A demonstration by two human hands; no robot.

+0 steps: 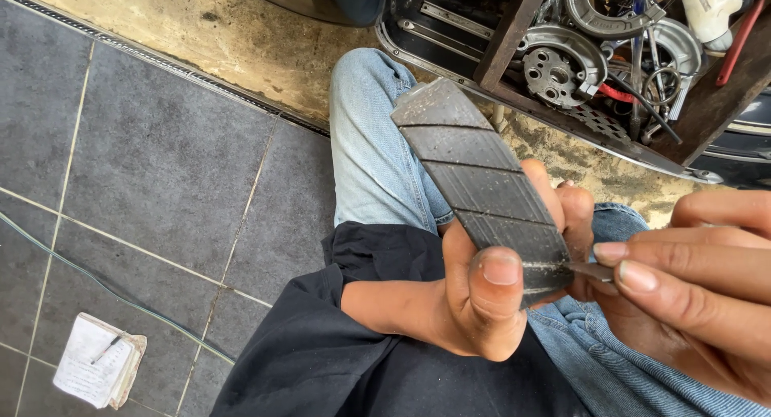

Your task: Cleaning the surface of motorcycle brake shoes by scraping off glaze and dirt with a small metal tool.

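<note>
Closest in, the right hand [691, 296] pinches a small metal blade [593, 270] against the near edge of a grooved dark brake pad [482, 184]. The left hand [482, 304] grips that pad, thumb on top, above denim knees. Beyond, a wooden crate [707, 104] holds metal parts [562, 67]; a notepad [100, 373] lies on the tiled floor [161, 160].

Seen from a single head-worn camera, looking steeply down and slightly forward over the lap, very close to the left hand [474, 304] and right hand [699, 296], with tiled floor [161, 168] to the left and, probably, a wooden crate [707, 104] beyond.
</note>
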